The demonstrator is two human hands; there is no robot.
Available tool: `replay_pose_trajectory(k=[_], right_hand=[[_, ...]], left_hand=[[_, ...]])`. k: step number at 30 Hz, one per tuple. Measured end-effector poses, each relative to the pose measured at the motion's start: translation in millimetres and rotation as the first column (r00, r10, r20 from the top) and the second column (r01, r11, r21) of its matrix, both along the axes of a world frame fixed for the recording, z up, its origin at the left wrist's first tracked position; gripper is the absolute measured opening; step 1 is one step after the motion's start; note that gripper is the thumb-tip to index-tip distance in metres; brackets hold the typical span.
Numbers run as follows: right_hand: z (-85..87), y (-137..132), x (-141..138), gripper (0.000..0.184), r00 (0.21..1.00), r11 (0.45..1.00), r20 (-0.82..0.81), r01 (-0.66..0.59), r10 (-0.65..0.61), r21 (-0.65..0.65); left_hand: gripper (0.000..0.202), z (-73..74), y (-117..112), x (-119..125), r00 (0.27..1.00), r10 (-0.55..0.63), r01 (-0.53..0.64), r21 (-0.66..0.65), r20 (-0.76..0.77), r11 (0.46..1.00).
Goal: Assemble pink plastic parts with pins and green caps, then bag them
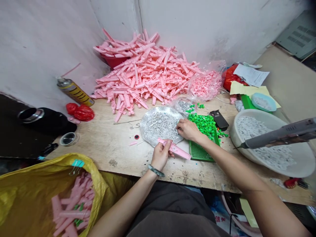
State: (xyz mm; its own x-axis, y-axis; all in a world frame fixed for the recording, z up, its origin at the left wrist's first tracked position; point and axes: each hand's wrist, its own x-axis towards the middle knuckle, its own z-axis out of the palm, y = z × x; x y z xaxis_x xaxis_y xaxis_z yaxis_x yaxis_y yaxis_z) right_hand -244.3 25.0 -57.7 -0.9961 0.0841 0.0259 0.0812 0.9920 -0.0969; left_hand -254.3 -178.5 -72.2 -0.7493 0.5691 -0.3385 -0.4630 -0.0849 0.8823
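Over here a spray can is leaning against the wall, a red bag is sitting right beside it, and a glue gun is hanging over a white basin, with papers lying behind.

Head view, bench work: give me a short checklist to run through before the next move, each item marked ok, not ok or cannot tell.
1. Left hand grips pink plastic piece: ok.
2. Right hand touches the edge of the clear bag of small parts: ok.
3. Anything pinched in the right hand: cannot tell, fingers hide it.
4. Green perforated tray lies flat on the bench: ok.
5. Gray power tool above white basin: support cannot tell.
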Motion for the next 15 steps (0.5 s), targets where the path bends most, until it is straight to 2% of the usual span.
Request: replay_pose_trajectory(k=[6,8,10,12,14,15], right_hand=[[3.5,-1.4,-0.7,0.017,0.999,0.997,-0.003,0.048,-0.048,-0.062],[9.4,-7.9,5.4,0.014,0.994,0.985,-0.045,0.091,-0.098,-0.148],[16.1,-19.8,16.9,0.010,0.984,0.933,-0.109,0.094,-0.140,-0.348],[21.1,-35.9,32.4,0.011,0.974,0.824,-0.172,0.023,-0.145,-0.566],[22.2,-52.4,48.1,0.017,0.963,0.740,-0.233,-0.057,-0.137,-0.671],[21.2,-59.4,54.9,0.020,0.955,0.730,-0.263,-0.082,-0.137,-0.678]], left_hand=[[0.049,1.4,0.1,-2.7,0.999,0.012,-0.012,0.001,0.036,1.000],[0.050,2.9,-0.4,-4.0,0.999,0.028,-0.028,-0.002,0.047,1.000],[0.050,4.1,-0.8,-5.4,0.998,0.038,-0.038,-0.006,0.046,0.999],[0.050,4.8,-0.7,-6.2,0.998,0.049,-0.048,-0.009,0.042,0.999],[0.050,4.8,-0.1,-6.2,0.997,0.059,-0.058,-0.014,0.046,0.998],[0.049,4.6,0.4,-5.9,0.997,0.062,-0.061,-0.017,0.048,0.998]])
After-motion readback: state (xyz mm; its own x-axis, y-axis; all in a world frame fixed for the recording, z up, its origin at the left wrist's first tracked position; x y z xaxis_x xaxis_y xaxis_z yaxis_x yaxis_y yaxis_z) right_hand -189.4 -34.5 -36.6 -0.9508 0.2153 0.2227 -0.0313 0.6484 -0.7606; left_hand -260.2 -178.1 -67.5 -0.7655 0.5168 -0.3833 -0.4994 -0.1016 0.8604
